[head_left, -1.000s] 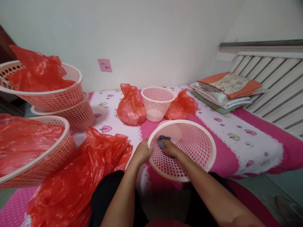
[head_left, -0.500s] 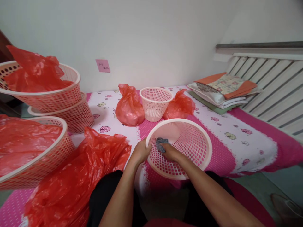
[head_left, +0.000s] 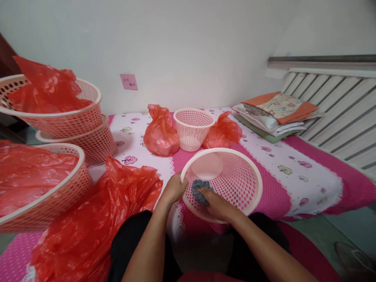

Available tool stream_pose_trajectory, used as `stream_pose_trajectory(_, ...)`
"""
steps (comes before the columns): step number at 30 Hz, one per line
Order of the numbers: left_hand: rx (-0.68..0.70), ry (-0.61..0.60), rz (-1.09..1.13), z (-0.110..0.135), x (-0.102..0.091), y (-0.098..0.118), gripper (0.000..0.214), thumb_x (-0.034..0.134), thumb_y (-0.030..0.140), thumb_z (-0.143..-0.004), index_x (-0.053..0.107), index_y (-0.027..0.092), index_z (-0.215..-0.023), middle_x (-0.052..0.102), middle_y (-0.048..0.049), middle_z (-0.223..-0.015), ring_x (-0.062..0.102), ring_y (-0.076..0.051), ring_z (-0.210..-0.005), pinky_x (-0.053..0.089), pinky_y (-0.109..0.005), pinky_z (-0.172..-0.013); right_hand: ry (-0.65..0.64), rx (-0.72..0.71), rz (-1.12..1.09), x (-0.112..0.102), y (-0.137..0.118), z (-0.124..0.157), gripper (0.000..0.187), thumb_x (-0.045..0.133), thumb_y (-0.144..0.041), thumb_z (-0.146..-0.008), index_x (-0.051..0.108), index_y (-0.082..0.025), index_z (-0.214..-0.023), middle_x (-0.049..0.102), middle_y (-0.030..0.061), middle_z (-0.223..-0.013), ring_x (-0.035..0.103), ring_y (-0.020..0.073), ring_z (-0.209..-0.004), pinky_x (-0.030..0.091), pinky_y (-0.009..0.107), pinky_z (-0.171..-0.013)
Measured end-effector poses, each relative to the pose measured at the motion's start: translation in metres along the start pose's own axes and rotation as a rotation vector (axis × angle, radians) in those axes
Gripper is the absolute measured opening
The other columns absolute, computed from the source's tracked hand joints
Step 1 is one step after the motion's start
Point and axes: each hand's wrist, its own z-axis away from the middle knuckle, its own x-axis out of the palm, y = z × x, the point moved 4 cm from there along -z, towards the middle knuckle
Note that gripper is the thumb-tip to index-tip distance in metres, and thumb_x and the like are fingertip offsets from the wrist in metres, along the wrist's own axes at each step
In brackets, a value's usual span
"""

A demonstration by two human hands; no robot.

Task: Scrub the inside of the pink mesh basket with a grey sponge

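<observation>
A pale pink plastic basket (head_left: 255,172) with a mesh wall lies tilted in front of me, its opening facing me. My left hand (head_left: 176,187) is closed around the left side of its rim. Inside the basket, my right hand (head_left: 216,203) grips a grey cloth (head_left: 199,191) and presses it near the left inner wall. Just behind stands a smaller pink basket (head_left: 192,137), upright, between two red plastic bags: one bag (head_left: 161,135) on its left and another bag (head_left: 225,131) on its right.
At left, a pink basket (head_left: 67,122) holding a red bag rests on another basket (head_left: 100,147). Nearer is a basket (head_left: 79,168) with red plastic, beside a crumpled red bag (head_left: 117,203). Folded cushions (head_left: 279,111) lie by the white slatted headboard (head_left: 346,117) at right.
Inside the basket, my right hand and the grey cloth have shifted slightly down toward me. My left hand stays on the rim, and the basket has barely moved.
</observation>
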Motion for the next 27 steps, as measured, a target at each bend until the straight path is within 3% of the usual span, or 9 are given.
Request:
stream_pose_trajectory(6, 0.002, -0.006, 0.011, 0.0, -0.001, 0.001, 0.03, 0.047, 0.018, -0.093, 0.076, 0.015, -0.1, 0.082, -0.0091, -0.103, 0.073, -0.024, -0.095, 0.054, -0.034, -0.089, -0.016, -0.026, 0.013, -0.001, -0.025, 0.022, 0.049, 0.06, -0.022, -0.095, 0.062, -0.017, -0.143, 0.065, 0.0199, -0.146, 0.063, 0.0318, -0.133, 0.046, 0.049, -0.117)
stream_pose_trajectory(11, 0.007, -0.01, 0.019, 0.0, 0.0, -0.001, 0.037, 0.046, 0.019, -0.093, 0.077, 0.013, -0.111, 0.082, -0.011, -0.108, 0.073, -0.025, -0.099, 0.054, -0.036, -0.093, -0.06, -0.069, 0.077, 0.002, -0.036, 0.037, 0.063, 0.054, -0.01, -0.087, 0.057, -0.014, -0.15, 0.062, 0.0212, -0.149, 0.059, 0.0332, -0.137, 0.043, 0.054, -0.119)
stream_pose_trajectory(15, 0.0, -0.012, 0.033, 0.0, 0.0, -0.002, 0.037, 0.047, 0.02, -0.092, 0.077, 0.013, -0.111, 0.082, -0.0123, -0.113, 0.074, -0.026, -0.1, 0.054, -0.037, -0.094, -0.046, -0.084, 0.063, 0.006, -0.042, 0.046, 0.063, 0.054, -0.008, -0.088, 0.057, -0.017, -0.151, 0.063, 0.02, -0.145, 0.062, 0.0334, -0.132, 0.048, 0.053, -0.115)
stream_pose_trajectory(19, 0.002, -0.007, 0.042, 0.0, -0.001, -0.003, 0.036, 0.047, 0.021, -0.092, 0.077, 0.014, -0.11, 0.082, -0.0115, -0.112, 0.073, -0.026, -0.099, 0.055, -0.036, -0.092, -0.045, -0.082, 0.046, 0.013, -0.049, 0.056, 0.072, 0.056, -0.007, -0.085, 0.051, -0.018, -0.156, 0.057, 0.0197, -0.151, 0.057, 0.0335, -0.139, 0.044, 0.053, -0.12)
stream_pose_trajectory(27, -0.057, -0.003, 0.069, 0.0, -0.001, -0.007, 0.024, 0.046, 0.02, -0.092, 0.07, 0.016, -0.086, 0.075, -0.007, -0.088, 0.067, -0.024, -0.085, 0.05, -0.034, -0.081, 0.043, -0.023, -0.023, 0.027, -0.06, 0.065, 0.065, 0.052, -0.002, -0.08, 0.055, -0.021, -0.142, 0.058, 0.0172, -0.141, 0.06, 0.0317, -0.131, 0.047, 0.055, -0.116)
